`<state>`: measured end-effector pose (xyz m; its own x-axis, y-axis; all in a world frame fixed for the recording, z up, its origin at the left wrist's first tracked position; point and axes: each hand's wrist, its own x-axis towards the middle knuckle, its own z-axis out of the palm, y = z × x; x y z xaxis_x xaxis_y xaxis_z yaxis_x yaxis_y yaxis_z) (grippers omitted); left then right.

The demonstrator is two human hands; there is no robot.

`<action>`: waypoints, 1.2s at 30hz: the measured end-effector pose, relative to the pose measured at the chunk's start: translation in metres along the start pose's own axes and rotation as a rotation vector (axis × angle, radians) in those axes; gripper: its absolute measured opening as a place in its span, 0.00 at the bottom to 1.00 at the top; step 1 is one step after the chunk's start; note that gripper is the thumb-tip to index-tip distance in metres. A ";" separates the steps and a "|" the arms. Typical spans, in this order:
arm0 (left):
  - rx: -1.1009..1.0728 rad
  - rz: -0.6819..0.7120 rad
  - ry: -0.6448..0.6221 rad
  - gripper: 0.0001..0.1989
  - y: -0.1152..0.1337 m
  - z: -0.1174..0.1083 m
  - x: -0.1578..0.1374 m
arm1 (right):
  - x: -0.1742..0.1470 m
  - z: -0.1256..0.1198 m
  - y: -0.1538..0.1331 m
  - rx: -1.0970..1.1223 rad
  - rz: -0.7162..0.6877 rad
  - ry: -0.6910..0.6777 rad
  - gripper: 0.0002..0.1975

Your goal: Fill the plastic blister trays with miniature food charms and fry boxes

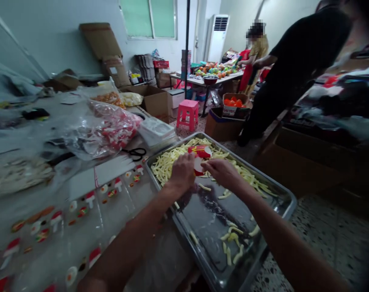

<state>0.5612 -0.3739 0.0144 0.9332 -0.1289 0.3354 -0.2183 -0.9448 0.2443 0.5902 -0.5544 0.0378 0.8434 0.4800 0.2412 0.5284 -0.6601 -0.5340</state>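
My left hand [183, 172] is closed around a small red-and-white French fry carton [198, 166] above the metal tray [184, 227]. At the carton's right edge, the fingers of my right hand [221, 172] are pinched together; what lies between them is too small to make out. A second red fry carton [202, 151] lies just beyond, on the heap of pale yellow fries [164, 164]. More fries are strewn along the tray's right side, and a few loose ones [233, 239] rest near its front end.
Left of the tray, clear sheets with small toy food pieces [90, 198] cover the table. Black scissors [136, 153] and a bag of red-and-white pieces [117, 129] lie behind them. A pink stool [187, 113] and cardboard boxes stand beyond. A person in black [303, 48] stands at right.
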 end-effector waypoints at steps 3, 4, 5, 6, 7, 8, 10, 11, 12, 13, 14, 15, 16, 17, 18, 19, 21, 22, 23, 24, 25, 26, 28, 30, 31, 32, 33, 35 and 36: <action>-0.047 -0.317 -0.017 0.37 -0.057 -0.029 -0.030 | 0.049 0.027 -0.017 -0.128 -0.099 -0.031 0.17; -0.069 -0.393 -0.027 0.40 -0.075 -0.039 -0.039 | 0.066 0.042 -0.024 -0.135 -0.201 -0.073 0.13; -0.072 -0.452 -0.016 0.43 -0.090 -0.050 -0.046 | 0.082 0.057 -0.031 -0.155 -0.305 -0.128 0.12; -0.067 -0.478 0.007 0.44 -0.103 -0.060 -0.053 | 0.094 0.073 -0.037 -0.210 -0.372 -0.198 0.13; -0.061 -0.494 0.031 0.45 -0.112 -0.069 -0.059 | 0.102 0.087 -0.042 -0.273 -0.406 -0.265 0.16; -0.057 -0.505 0.044 0.45 -0.118 -0.077 -0.065 | 0.106 0.098 -0.045 -0.336 -0.419 -0.318 0.20; -0.068 -0.518 0.040 0.45 -0.122 -0.090 -0.077 | 0.100 0.103 -0.042 -0.433 -0.420 -0.405 0.26; -0.079 -0.527 0.024 0.45 -0.122 -0.095 -0.083 | 0.092 0.097 -0.036 -0.455 -0.417 -0.445 0.29; -0.093 -0.534 0.007 0.44 -0.121 -0.098 -0.088 | 0.081 0.085 -0.028 -0.460 -0.409 -0.485 0.31; -0.109 -0.534 -0.013 0.43 -0.119 -0.099 -0.093 | 0.069 0.069 -0.019 -0.449 -0.393 -0.518 0.33; -0.126 -0.531 -0.033 0.43 -0.117 -0.098 -0.097 | 0.058 0.052 -0.009 -0.425 -0.364 -0.534 0.32; -0.144 -0.522 -0.051 0.42 -0.114 -0.096 -0.100 | 0.047 0.036 -0.001 -0.391 -0.329 -0.511 0.30; -0.161 -0.507 -0.063 0.42 -0.111 -0.093 -0.101 | 0.038 0.024 0.004 -0.351 -0.294 -0.447 0.27; -0.174 -0.484 -0.065 0.42 -0.108 -0.089 -0.101 | 0.031 0.016 0.007 -0.319 -0.253 -0.366 0.23; -0.177 -0.460 -0.051 0.42 -0.104 -0.085 -0.099 | 0.025 0.015 0.007 -0.304 -0.208 -0.286 0.20; -0.166 -0.437 -0.022 0.42 -0.100 -0.081 -0.098 | 0.021 0.020 0.003 -0.311 -0.163 -0.232 0.18; -0.107 -0.409 0.057 0.42 -0.092 -0.077 -0.095 | 0.017 0.039 -0.007 -0.388 -0.118 -0.226 0.16; -0.070 -0.402 0.089 0.42 -0.090 -0.078 -0.095 | 0.015 0.050 -0.012 -0.437 -0.148 -0.262 0.17; -0.039 -0.401 0.106 0.42 -0.088 -0.080 -0.097 | 0.014 0.058 -0.015 -0.471 -0.203 -0.309 0.18; -0.021 -0.405 0.104 0.41 -0.087 -0.082 -0.099 | 0.012 0.062 -0.016 -0.483 -0.254 -0.355 0.20; -0.016 -0.414 0.085 0.41 -0.087 -0.085 -0.103 | 0.009 0.062 -0.013 -0.477 -0.281 -0.388 0.22; -0.021 -0.430 0.058 0.41 -0.087 -0.087 -0.107 | 0.007 0.056 -0.006 -0.463 -0.273 -0.409 0.25; -0.044 -0.472 -0.004 0.42 -0.086 -0.088 -0.114 | 0.000 0.036 0.012 -0.444 -0.190 -0.415 0.33; -0.081 -0.495 -0.071 0.44 -0.080 -0.083 -0.116 | -0.007 0.014 0.030 -0.441 -0.145 -0.395 0.34; -0.101 -0.493 -0.100 0.44 -0.076 -0.079 -0.115 | -0.011 0.005 0.037 -0.425 -0.148 -0.370 0.33; -0.118 -0.481 -0.120 0.45 -0.071 -0.075 -0.113 | -0.014 -0.001 0.040 -0.393 -0.152 -0.318 0.31; -0.130 -0.461 -0.127 0.46 -0.065 -0.071 -0.109 | -0.018 -0.005 0.041 -0.349 -0.147 -0.243 0.27; -0.133 -0.414 -0.099 0.47 -0.056 -0.066 -0.103 | -0.027 -0.004 0.035 -0.259 -0.112 -0.095 0.19; -0.132 -0.393 -0.079 0.48 -0.053 -0.066 -0.101 | -0.033 -0.001 0.030 -0.220 -0.106 -0.075 0.15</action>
<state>0.4601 -0.2907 0.0276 0.9706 0.2064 0.1237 0.1292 -0.8806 0.4558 0.5787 -0.5905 0.0146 0.7770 0.5891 0.2216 0.6287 -0.7096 -0.3181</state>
